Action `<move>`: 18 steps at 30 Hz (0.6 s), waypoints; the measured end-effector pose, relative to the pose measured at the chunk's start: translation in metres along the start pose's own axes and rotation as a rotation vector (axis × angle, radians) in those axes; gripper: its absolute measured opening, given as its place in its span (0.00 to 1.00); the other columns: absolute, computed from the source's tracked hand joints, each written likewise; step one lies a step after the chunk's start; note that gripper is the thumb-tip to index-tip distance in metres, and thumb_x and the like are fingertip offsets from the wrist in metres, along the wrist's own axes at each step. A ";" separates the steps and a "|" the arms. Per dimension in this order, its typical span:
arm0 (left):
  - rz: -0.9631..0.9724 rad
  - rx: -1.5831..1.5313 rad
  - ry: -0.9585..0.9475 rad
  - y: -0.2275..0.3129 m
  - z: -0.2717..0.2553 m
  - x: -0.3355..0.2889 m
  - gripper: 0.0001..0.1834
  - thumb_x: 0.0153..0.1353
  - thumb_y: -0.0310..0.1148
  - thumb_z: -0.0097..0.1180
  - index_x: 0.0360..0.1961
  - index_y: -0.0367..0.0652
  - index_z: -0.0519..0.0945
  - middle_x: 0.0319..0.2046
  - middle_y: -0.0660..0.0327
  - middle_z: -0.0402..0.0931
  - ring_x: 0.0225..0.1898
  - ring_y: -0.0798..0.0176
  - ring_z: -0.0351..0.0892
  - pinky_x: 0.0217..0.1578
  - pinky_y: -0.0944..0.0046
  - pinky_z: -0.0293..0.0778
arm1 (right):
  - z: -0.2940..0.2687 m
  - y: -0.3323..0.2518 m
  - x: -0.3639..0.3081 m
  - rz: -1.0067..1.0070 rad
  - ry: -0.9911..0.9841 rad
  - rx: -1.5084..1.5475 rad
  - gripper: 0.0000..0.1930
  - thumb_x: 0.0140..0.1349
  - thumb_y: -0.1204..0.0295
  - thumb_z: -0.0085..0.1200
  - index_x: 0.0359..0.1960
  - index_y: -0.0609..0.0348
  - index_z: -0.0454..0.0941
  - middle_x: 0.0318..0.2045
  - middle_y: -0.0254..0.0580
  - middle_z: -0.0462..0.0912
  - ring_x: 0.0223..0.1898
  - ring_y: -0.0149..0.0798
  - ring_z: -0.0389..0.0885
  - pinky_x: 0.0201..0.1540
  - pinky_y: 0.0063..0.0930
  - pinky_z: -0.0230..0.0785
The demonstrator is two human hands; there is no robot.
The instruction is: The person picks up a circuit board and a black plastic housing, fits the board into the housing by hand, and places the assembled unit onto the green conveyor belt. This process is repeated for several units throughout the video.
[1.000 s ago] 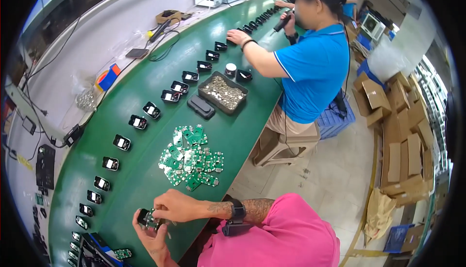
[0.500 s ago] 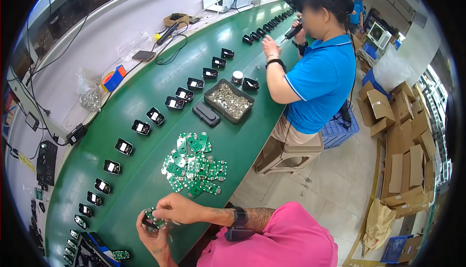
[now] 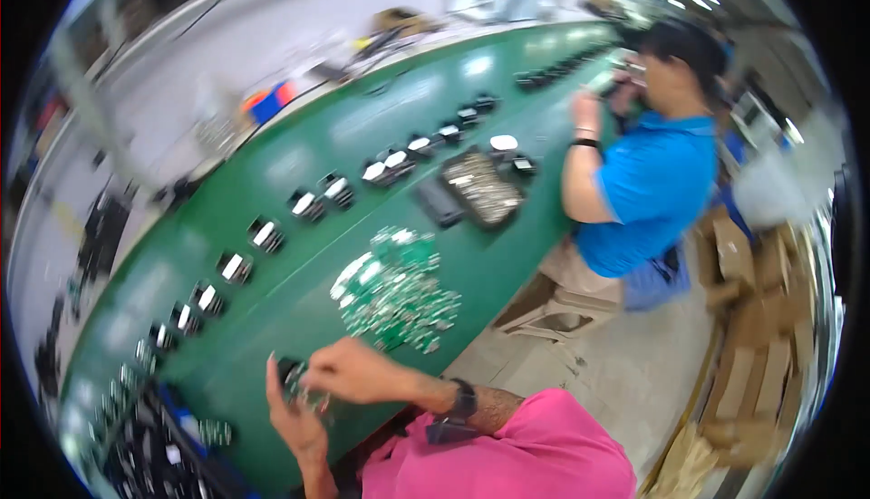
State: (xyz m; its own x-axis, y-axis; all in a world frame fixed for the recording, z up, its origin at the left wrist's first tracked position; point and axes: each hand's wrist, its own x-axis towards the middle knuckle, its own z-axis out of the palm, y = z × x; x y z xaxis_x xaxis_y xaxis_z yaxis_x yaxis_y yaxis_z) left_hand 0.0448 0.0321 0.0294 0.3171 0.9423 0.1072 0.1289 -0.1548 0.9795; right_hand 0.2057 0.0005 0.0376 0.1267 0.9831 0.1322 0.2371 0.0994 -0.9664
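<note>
Over the table's near edge, my left hand [image 3: 299, 425] holds a small black plastic casing [image 3: 290, 372], with one finger stretched up along its side. My right hand [image 3: 358, 370] is closed in a pinch at the casing, on a green circuit board [image 3: 317, 399] that shows only partly beneath the fingers. Motion smears the details, so how far the board sits inside the casing cannot be told. Just beyond my hands lies a loose pile of green circuit boards [image 3: 399, 295].
Black casings [image 3: 236, 268] stand in a long row on the green table [image 3: 281, 318]. Farther off are a tray of small metal parts [image 3: 485, 189], a dark lid [image 3: 439, 202] and a white-topped jar [image 3: 503, 143]. A black crate [image 3: 172, 454] stands near left; a co-worker [image 3: 643, 173] sits right.
The whole view has swung and blurred, shifting the table's contents rightward in the picture. My hands remain together at the casing, and my left index finger is now straighter. The co-worker's hands stay raised.
</note>
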 end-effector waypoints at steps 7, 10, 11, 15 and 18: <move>-0.063 -0.272 -0.253 0.000 -0.015 0.000 0.25 0.67 0.20 0.47 0.66 0.40 0.67 0.50 0.55 0.78 0.35 0.68 0.84 0.26 0.71 0.77 | 0.000 -0.002 -0.005 0.086 0.095 -0.136 0.14 0.61 0.66 0.64 0.24 0.64 0.81 0.16 0.45 0.78 0.15 0.33 0.73 0.20 0.31 0.63; -0.144 -0.200 -0.247 0.002 -0.023 -0.003 0.24 0.69 0.23 0.48 0.66 0.40 0.67 0.52 0.53 0.77 0.33 0.66 0.85 0.23 0.72 0.76 | 0.012 -0.001 -0.004 0.122 0.044 -0.141 0.15 0.60 0.67 0.65 0.22 0.65 0.79 0.14 0.44 0.76 0.15 0.33 0.71 0.20 0.30 0.62; -0.148 -0.197 -0.230 0.002 -0.024 -0.004 0.24 0.69 0.23 0.48 0.66 0.40 0.67 0.52 0.53 0.77 0.33 0.66 0.85 0.23 0.72 0.76 | 0.014 -0.001 -0.005 0.088 0.056 -0.181 0.15 0.60 0.67 0.66 0.23 0.65 0.79 0.14 0.43 0.76 0.14 0.32 0.70 0.19 0.29 0.61; -0.227 -0.300 -0.216 0.002 -0.024 -0.001 0.24 0.70 0.25 0.48 0.66 0.40 0.65 0.53 0.51 0.77 0.31 0.64 0.86 0.22 0.73 0.77 | 0.016 -0.001 -0.005 0.088 0.094 -0.178 0.13 0.61 0.68 0.64 0.26 0.66 0.78 0.17 0.43 0.79 0.16 0.31 0.74 0.20 0.28 0.64; -0.307 -0.334 -0.253 0.004 -0.025 0.002 0.23 0.70 0.26 0.47 0.66 0.39 0.65 0.52 0.50 0.77 0.30 0.64 0.86 0.22 0.73 0.77 | 0.014 -0.003 -0.006 0.089 0.082 -0.115 0.11 0.63 0.70 0.62 0.30 0.67 0.78 0.20 0.45 0.82 0.20 0.32 0.81 0.23 0.27 0.69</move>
State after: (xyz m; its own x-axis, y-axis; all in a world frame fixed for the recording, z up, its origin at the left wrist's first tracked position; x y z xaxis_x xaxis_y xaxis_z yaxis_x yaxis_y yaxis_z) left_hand 0.0224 0.0411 0.0381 0.5345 0.8217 -0.1979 -0.0419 0.2596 0.9648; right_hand 0.1904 -0.0035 0.0363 0.2293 0.9708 0.0697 0.3299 -0.0101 -0.9440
